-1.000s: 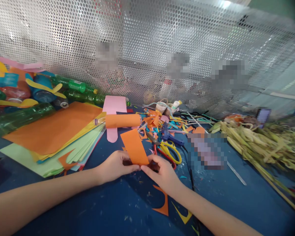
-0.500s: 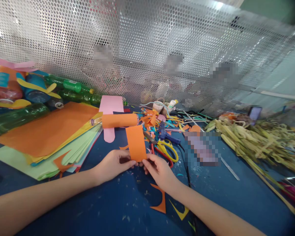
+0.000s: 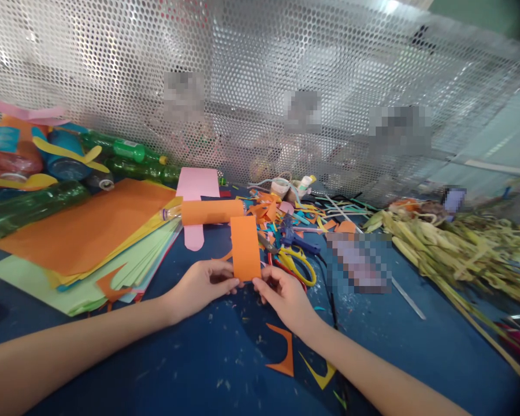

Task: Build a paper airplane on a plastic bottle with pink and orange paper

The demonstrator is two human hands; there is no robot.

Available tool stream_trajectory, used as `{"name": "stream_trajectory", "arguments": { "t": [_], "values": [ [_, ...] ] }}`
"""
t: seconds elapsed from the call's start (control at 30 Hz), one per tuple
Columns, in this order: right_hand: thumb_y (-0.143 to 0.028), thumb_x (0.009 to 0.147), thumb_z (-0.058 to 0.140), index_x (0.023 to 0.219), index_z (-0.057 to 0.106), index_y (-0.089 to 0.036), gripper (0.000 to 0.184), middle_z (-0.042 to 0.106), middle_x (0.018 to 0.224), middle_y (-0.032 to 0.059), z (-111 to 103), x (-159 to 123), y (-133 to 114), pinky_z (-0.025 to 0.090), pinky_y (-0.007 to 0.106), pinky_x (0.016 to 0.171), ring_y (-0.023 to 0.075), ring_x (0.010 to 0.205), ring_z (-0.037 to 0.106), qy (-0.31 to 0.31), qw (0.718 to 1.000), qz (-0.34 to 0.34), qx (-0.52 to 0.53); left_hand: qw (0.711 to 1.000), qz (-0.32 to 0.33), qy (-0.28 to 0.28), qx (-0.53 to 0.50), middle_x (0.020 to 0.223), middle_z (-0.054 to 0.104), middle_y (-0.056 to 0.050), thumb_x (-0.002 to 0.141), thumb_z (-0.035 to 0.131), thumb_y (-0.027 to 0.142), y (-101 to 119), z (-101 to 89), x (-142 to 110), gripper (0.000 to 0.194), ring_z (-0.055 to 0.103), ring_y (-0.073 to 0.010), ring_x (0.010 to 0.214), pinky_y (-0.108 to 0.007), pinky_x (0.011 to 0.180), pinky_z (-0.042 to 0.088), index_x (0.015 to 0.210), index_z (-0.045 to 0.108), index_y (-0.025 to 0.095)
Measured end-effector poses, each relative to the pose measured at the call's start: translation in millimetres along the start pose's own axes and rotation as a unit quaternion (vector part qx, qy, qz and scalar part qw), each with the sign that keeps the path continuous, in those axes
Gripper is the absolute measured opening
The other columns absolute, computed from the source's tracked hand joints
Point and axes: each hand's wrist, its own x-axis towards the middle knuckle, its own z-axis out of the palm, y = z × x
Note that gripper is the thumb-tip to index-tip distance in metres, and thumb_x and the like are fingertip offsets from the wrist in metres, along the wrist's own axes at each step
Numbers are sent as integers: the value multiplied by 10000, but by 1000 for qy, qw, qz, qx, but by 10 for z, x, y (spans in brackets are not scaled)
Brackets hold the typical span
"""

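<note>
An orange paper strip (image 3: 245, 248) stands upright between my two hands above the blue table. My left hand (image 3: 208, 289) pinches its lower left corner, and my right hand (image 3: 281, 294) pinches the lower right one. Fingers behind the paper are partly hidden. Just beyond it, a clear bottle wrapped in orange paper (image 3: 210, 212) lies on its side across a pink paper cutout (image 3: 194, 237). Close to my right hand are yellow-handled scissors (image 3: 303, 267) and a red-handled pair, partly covered. A blue glue gun (image 3: 299, 240) rests behind them.
Stacked coloured paper (image 3: 91, 231) and green bottles (image 3: 34, 211) occupy the left. Paper scraps (image 3: 266, 208) are heaped at the back centre, near a white glue bottle (image 3: 305, 184). Dried husks (image 3: 450, 237) lie right. Orange offcut (image 3: 286, 352) sits in front. A perforated metal panel (image 3: 242, 69) stands behind.
The orange strip has tipped from a leftward slant to nearly upright, its top shifting right. Both hands keep their pinch with little movement.
</note>
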Motion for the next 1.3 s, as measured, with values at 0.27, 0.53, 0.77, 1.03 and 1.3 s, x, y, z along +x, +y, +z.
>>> {"name": "stream_trajectory", "arguments": {
  "t": [0.27,0.53,0.77,1.03,1.3],
  "values": [
    [-383,863,450,819,542,-186,221,581,742,23,12,-9,-56,488,253,565,128,594,544,2,999,9,32,1000,10,14,-10,771,645,-11,785,546,244,-54,-17,2,127,637,-153,754,-264,728,502,806,631,152],
    [-366,856,463,786,530,-185,205,573,710,12,-4,5,-47,482,243,554,122,584,539,7,1000,14,24,999,27,-14,-17,807,662,-10,713,464,61,-2,-37,-14,316,612,-136,737,-251,722,479,934,661,171],
    [-372,858,458,806,517,-186,202,556,702,2,8,-19,-40,461,238,532,115,554,537,-16,1000,13,4,999,14,-21,-46,925,669,-45,759,596,254,30,3,-17,216,620,-181,841,-285,785,477,944,651,158],
    [-360,868,456,745,493,-189,214,506,652,-19,5,-25,-31,444,231,533,108,548,534,-31,998,-28,-42,1000,3,-20,3,766,682,-25,781,581,295,22,-4,-55,198,633,-158,715,-249,673,489,908,649,159],
    [-313,865,478,929,509,-211,124,570,683,-8,-4,-57,-78,460,248,576,130,611,565,20,994,-52,-91,998,20,53,27,824,677,-47,775,567,309,66,-27,-34,202,608,-148,671,-220,585,492,827,695,162]
  ]
}}
